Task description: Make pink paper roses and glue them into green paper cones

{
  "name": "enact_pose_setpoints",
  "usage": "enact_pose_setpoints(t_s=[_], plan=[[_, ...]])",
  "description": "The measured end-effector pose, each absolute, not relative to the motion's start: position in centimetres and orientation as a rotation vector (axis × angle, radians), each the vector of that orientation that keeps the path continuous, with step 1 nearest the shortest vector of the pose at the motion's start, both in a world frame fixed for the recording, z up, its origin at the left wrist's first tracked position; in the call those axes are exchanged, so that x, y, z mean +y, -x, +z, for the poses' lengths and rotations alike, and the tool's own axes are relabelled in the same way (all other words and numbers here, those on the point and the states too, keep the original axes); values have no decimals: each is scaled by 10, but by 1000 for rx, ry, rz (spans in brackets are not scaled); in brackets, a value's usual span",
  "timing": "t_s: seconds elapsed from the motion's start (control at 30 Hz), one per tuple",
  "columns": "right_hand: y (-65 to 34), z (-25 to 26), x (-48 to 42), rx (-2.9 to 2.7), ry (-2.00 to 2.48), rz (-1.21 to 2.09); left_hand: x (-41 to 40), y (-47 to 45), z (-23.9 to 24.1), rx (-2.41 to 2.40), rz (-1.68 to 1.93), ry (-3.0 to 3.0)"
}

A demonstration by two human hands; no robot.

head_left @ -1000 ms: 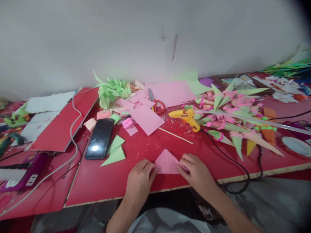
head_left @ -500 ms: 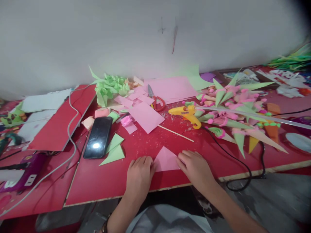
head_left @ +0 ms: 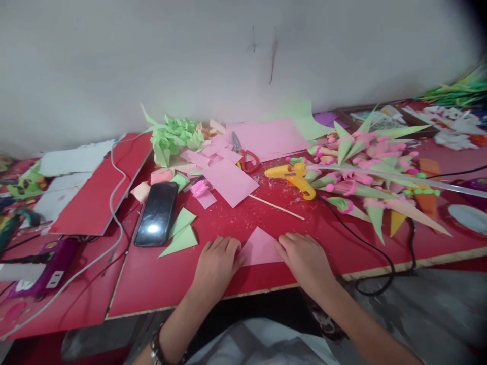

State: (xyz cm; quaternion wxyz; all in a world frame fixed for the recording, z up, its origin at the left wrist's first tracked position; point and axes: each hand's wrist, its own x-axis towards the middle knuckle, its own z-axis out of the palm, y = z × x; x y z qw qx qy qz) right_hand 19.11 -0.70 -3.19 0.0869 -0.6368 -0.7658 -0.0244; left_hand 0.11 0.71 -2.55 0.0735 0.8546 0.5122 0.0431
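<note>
A pink paper triangle (head_left: 259, 246) lies flat on the red table (head_left: 160, 284) near its front edge. My left hand (head_left: 217, 264) rests palm down with its fingertips pressing the triangle's left corner. My right hand (head_left: 304, 258) lies palm down too, and its fingers press the right corner. Neither hand lifts the paper. A thin wooden stick (head_left: 277, 207) lies just beyond the triangle.
A black phone (head_left: 157, 214) and green paper triangles (head_left: 180, 232) lie to the left. Behind are pink sheets (head_left: 230, 181), red-handled scissors (head_left: 244, 155), a yellow glue gun (head_left: 293, 178) with a black cord (head_left: 365, 249), and paper flowers (head_left: 365, 177). A white cable (head_left: 113, 213) crosses at left.
Both hands have shifted slightly along the pink triangle's lower corners while still pressing it flat. The view has tilted a little; the things on the table stay put.
</note>
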Motion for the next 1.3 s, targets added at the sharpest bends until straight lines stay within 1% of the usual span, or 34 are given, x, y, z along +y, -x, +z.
enact_pose_setpoints(t_s=[0.1,0.23,0.37,0.43,0.5,0.57,0.63,0.73,0.87,1.03,1.3], plan=[[-190,-33,-7,-2279,1892,-78,12,11,-24,1391,165,-2625],[-190,-34,-7,-2273,1905,-105,20,24,-16,1141,61,-2653],[-192,-34,-8,-2269,1857,-156,27,32,-11,1016,2,-2667],[-191,-33,-11,-2319,1726,-216,28,32,-10,1006,13,-2662],[-185,-31,-16,-2447,1479,-208,28,32,-9,1008,29,-2649],[-177,-29,-22,-2577,1221,-95,27,32,-8,1005,55,-2636],[-168,-25,-26,-2631,1135,54,27,32,-9,998,81,-2627],[-162,-21,-29,-2654,1147,182,27,33,-11,992,78,-2614],[-170,-20,-30,-2656,1152,260,29,35,-14,1000,57,-2608],[-188,-22,-34,-2538,1202,196,29,35,-16,994,54,-2609],[-223,-17,-42,-2547,1343,82,29,37,-15,975,5,-2579]])
